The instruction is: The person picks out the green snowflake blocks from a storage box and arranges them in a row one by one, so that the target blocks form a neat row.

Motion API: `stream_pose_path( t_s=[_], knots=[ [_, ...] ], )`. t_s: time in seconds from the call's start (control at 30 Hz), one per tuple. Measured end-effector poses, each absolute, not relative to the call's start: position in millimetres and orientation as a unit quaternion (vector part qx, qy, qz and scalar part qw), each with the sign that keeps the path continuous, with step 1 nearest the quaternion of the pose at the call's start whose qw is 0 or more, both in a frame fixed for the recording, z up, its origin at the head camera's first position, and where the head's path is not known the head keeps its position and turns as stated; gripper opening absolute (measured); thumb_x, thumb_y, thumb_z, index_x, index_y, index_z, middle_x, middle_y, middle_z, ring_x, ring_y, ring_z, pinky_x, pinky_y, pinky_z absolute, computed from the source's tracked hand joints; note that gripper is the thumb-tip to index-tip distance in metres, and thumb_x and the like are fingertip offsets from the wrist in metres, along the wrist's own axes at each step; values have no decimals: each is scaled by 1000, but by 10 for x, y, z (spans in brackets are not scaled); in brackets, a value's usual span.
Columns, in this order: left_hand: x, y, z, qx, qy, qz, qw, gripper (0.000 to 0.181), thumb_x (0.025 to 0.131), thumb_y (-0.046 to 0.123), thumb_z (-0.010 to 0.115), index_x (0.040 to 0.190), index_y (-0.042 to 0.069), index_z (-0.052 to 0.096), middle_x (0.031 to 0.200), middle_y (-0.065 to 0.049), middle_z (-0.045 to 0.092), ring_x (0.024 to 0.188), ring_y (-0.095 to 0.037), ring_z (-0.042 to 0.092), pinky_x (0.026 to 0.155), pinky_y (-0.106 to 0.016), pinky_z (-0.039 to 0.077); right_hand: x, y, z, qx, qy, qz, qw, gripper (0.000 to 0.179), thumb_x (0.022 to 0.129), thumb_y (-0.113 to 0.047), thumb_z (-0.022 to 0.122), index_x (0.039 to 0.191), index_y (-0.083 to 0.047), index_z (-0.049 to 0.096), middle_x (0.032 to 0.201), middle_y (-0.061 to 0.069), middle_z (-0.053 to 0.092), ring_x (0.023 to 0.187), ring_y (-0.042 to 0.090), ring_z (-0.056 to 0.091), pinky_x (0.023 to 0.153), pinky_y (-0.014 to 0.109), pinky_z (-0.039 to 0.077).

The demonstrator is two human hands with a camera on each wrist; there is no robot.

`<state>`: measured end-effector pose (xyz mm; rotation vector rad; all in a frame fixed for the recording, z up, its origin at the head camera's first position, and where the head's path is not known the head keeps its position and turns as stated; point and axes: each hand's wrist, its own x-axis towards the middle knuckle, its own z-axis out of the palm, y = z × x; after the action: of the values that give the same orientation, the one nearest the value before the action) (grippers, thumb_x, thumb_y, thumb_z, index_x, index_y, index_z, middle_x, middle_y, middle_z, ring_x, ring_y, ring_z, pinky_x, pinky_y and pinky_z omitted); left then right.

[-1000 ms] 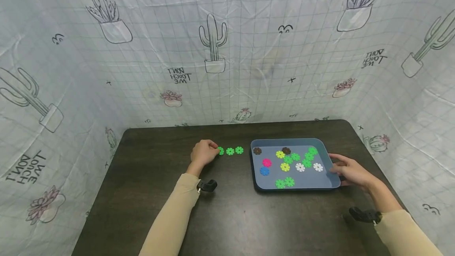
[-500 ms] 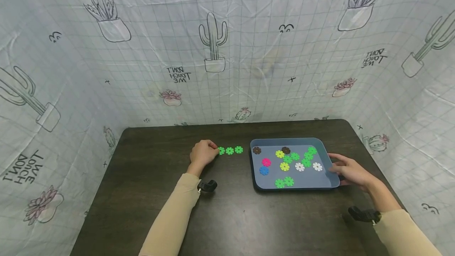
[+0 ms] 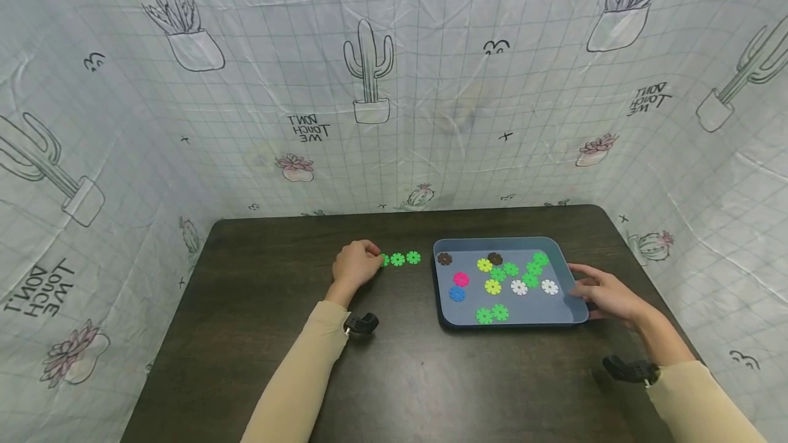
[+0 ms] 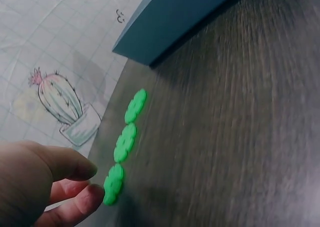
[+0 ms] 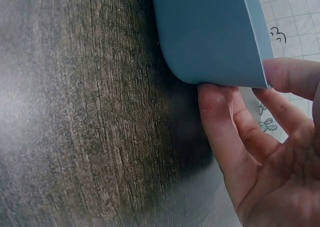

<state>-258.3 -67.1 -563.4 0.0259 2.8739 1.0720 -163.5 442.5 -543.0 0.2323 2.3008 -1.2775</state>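
On the dark table, three green snowflake-shaped discs lie in a row in the head view: a near-hand disc (image 3: 386, 260), a middle disc (image 3: 397, 260) and a right disc (image 3: 414, 258). My left hand (image 3: 357, 265) is at the left end of this row. In the left wrist view, one fingertip (image 4: 94, 194) touches the edge of the end disc (image 4: 114, 184), and no disc shows between the fingers. My right hand (image 3: 609, 296) grips the right wall of a blue-grey tray (image 3: 572, 310), with the thumb over the rim and fingers against the outside.
Inside the tray lie several green discs (image 3: 531, 280), two yellow, two white (image 3: 550, 287), two brown (image 3: 444, 259), one pink (image 3: 461, 279) and one blue (image 3: 457, 294). A patterned cloth (image 3: 431, 87) hangs behind and beside the table (image 3: 394, 374).
My left hand has shifted slightly right, towards the row, covering more of the end green disc. The right hand and the tray stay in place.
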Motion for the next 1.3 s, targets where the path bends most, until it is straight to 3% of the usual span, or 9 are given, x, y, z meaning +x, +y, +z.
stream_pose_path(
  t_s=[0.47,0.93,1.3],
  knots=[
    [-2528,-503,-5582,58,932,358,25,13,91,29,74,100,21,78,88,9,73,78,-14,68,66,-40,52,-1637,4430,-5454,83,846,-468,243,77,106,-20,58,162,4,11,147,44,36,126,55,52,84,54,59],
    [-2419,-230,-5397,113,925,361,17,16,92,30,77,103,19,78,87,12,71,78,-13,66,67,-39,52,-1630,4426,-5445,83,844,-472,242,76,106,-19,56,163,4,10,147,45,34,129,59,48,84,54,58],
    [-2340,-11,-5289,153,925,347,13,11,91,31,76,100,27,77,84,17,69,73,-7,63,63,-34,49,-1626,4421,-5427,83,841,-476,245,78,106,-19,57,163,3,10,148,45,34,131,61,46,85,54,58]
  ],
)
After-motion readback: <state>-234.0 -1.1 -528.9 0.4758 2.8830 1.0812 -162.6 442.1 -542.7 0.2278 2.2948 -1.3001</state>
